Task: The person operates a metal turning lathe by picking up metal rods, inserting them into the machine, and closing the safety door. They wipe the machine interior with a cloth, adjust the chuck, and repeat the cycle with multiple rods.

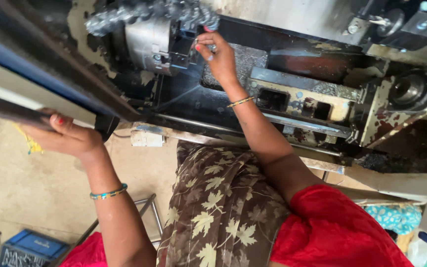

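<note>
Chuck [149, 47] of a worn lathe, with the right hand [218, 57] pinching a small metal piece at its jaws.

Left hand [67, 136] is curled tight around a long dark lever [11, 111] at the machine's left. Blue plastic crate [28, 249] sits on the floor bottom left, contents unclear. White block [146, 139] lies below the bed.

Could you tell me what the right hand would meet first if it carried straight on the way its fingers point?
Probably the lathe chuck: the right hand points left at its jaws, fingertips nearly touching them, a small metal piece pinched between them. Depth is unclear.
</note>
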A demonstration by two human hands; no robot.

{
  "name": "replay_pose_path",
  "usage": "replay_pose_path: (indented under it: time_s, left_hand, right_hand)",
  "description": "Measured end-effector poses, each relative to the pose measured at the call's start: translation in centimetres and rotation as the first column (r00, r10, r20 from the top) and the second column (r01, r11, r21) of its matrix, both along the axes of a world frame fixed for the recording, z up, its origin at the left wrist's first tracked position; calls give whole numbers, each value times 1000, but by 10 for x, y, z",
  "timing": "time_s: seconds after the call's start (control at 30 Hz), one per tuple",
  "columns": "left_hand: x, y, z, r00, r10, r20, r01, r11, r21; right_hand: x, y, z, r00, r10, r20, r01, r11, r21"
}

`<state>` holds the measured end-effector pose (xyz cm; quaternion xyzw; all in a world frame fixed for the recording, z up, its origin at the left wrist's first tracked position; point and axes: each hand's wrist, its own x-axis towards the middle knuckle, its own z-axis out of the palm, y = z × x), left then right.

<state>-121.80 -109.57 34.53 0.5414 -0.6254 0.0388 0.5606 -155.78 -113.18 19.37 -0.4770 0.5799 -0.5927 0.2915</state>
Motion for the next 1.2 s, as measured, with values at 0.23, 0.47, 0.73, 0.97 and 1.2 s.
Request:
replay_pose_path:
  time_s: [0.23,0.47,0.73,0.97,1.2]
  left_hand:
    - [2,6,1,1000,9,25,-10,999,35]
    - [0,3,4,995,36,89,-37,999,12]
    - [-2,1,3,999,17,28,-17,1000,12]
    - [-3,1,-1,998,53,28,-53,998,26]
    - [1,-5,-16,994,104,44,-104,995,-2]
  right_hand:
    - [5,-7,-20,977,19,213,-18,1000,-8]
    - [13,-6,-34,957,-78,280,75,997,22]
    - [40,28,-34,956,-16,292,13,1000,12]
    - [49,32,-29,970,7,243,-12,1000,19]
    - [53,25,-39,918,-18,396,-2,999,50]
